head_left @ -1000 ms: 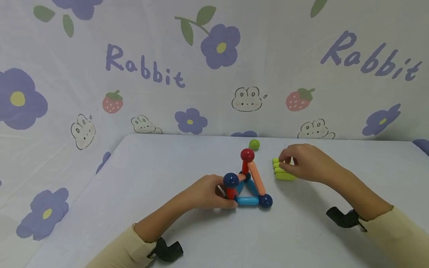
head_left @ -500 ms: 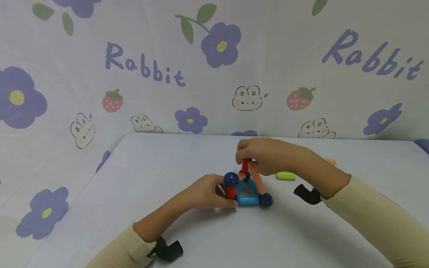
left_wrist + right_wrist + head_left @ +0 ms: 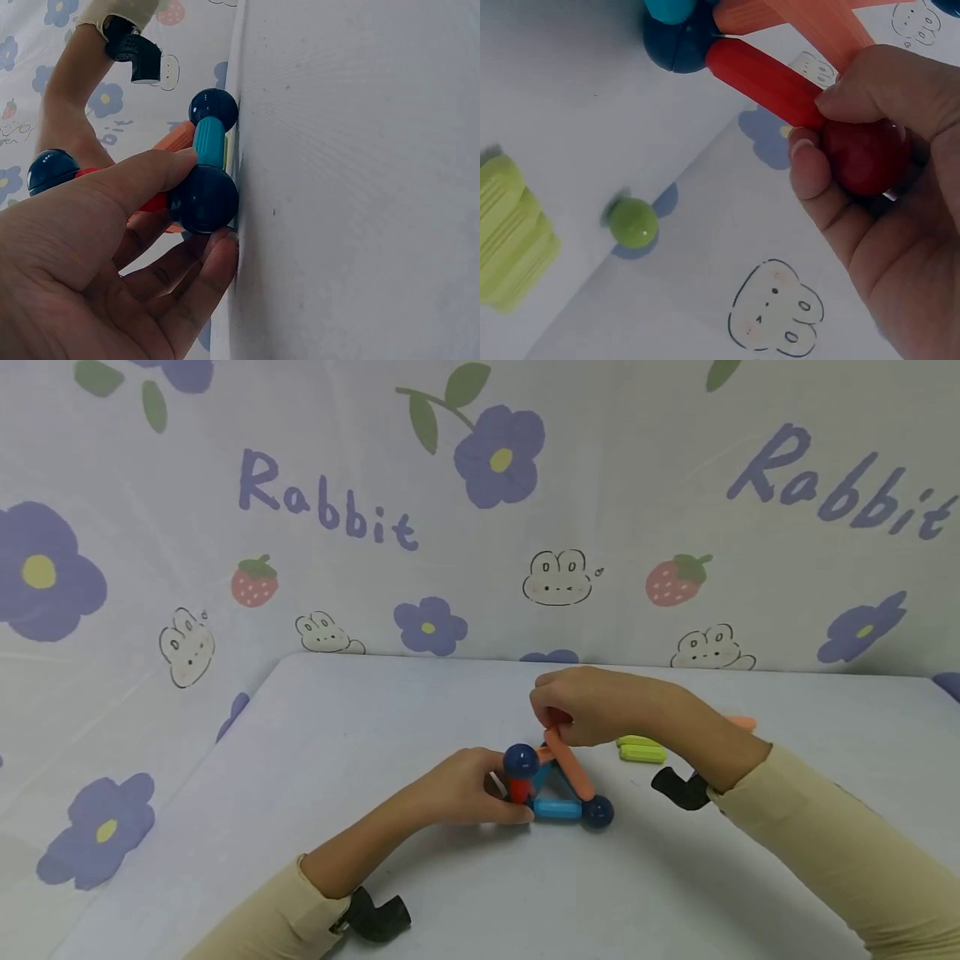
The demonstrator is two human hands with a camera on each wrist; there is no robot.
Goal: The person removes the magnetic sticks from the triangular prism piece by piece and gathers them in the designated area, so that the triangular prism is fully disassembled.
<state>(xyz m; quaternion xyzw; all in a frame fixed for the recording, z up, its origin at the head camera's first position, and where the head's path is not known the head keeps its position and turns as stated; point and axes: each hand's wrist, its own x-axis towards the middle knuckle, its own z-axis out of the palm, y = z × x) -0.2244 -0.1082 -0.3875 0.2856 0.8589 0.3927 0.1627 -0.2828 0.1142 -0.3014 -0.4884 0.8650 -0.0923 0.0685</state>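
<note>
Left grip (image 3: 468, 789) pinches blue ball (image 3: 204, 199), red rod (image 3: 519, 791) upright above; right grip (image 3: 588, 706) pinches red ball (image 3: 866, 159), orange rod (image 3: 572, 768) sloping down.

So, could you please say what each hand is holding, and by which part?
The toy frame: the left hand grips a lower dark blue ball, the right hand the red ball where a red rod meets it.

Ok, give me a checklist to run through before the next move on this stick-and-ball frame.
1. Left hand holding frame: ok, grips a bottom corner.
2. Right hand on red ball: ok, gripped.
3. Red stick meeting navy ball: ok, touching.
4. Sloping peach stick seated on red ball: cannot tell, hand hides it.
5. Green ball apart from frame: ok.
</note>
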